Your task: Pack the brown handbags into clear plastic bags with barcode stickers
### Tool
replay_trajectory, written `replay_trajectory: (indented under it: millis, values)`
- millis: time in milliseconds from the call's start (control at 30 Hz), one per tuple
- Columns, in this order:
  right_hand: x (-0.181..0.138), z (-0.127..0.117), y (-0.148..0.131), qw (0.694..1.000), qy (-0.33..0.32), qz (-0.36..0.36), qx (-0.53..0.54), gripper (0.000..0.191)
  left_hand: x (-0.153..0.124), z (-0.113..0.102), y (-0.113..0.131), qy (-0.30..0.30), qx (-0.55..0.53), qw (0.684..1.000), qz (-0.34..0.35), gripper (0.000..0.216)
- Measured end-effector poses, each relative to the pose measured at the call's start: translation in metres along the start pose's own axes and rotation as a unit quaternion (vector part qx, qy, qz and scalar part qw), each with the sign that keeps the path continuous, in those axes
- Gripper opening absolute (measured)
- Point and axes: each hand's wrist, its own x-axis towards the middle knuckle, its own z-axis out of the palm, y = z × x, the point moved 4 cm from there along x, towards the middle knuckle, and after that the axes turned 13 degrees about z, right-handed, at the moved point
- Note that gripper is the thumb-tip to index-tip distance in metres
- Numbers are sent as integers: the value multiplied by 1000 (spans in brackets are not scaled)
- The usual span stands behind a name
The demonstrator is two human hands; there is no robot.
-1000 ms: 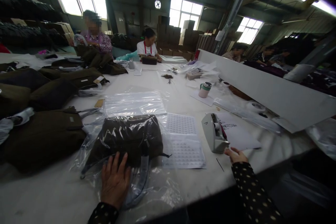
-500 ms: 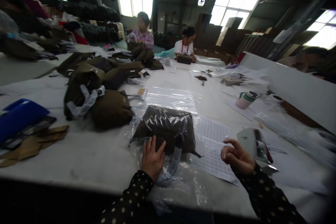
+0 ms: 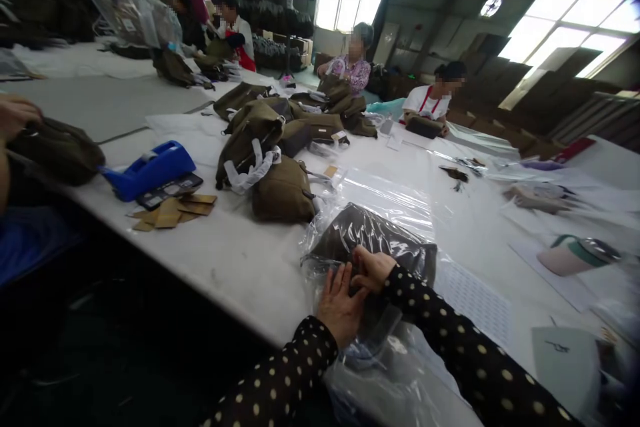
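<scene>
A dark olive bag (image 3: 400,247) lies on the white table inside a clear plastic bag (image 3: 395,373), whose loose end spreads toward the table's front edge. My left hand (image 3: 341,310) rests on the near side of the wrapped bag, fingers stretched out and pressing the plastic. Close beside it, touching the same spot, my right hand (image 3: 375,270) has its fingers drawn together against the plastic. Whatever those fingertips pinch, if anything, is hidden. Beneath my right forearm, part of the wrapped bag cannot be seen.
Left of the wrapped bag are several olive bags (image 3: 283,193), brown card pieces (image 3: 170,213) and a blue tape dispenser (image 3: 153,170). Printed sheets (image 3: 475,300), a tumbler (image 3: 575,255) and a pale grey object (image 3: 565,363) stand right. Co-workers sit beyond; another person's hand (image 3: 17,113) holds a bag.
My right hand has come left from beside the pale grey object onto the wrapped bag, next to my left hand. The view has swung left; my left hand stays on the plastic.
</scene>
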Motion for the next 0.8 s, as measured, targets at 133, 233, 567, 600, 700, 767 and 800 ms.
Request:
replay_trajectory:
  millis: [133, 233, 567, 600, 700, 767, 800]
  values:
    - [17, -5, -6, 985, 46, 97, -137, 50, 2, 0, 0, -9, -1, 1000, -1, 50]
    - [15, -27, 26, 971, 86, 150, -165, 64, 8, 0, -2, -16, -13, 1000, 6, 50]
    - [-150, 57, 184, 886, 311, -316, -134, 48, -50, -40, 38, -48, -201, 963, 174, 36]
    - [-162, 74, 187, 884, 312, -324, -127, 49, -61, -38, 47, -97, -219, 954, 183, 41]
    - [-170, 99, 183, 887, 328, -309, -102, 39, -81, -25, 58, -205, -208, 943, 159, 69]
    - [-160, 97, 172, 897, 314, -306, -56, 33, -85, -17, 58, -229, -178, 944, 155, 80]
    - [-153, 93, 166, 902, 308, -301, -17, 32, -85, -14, 56, -228, -165, 946, 163, 78]
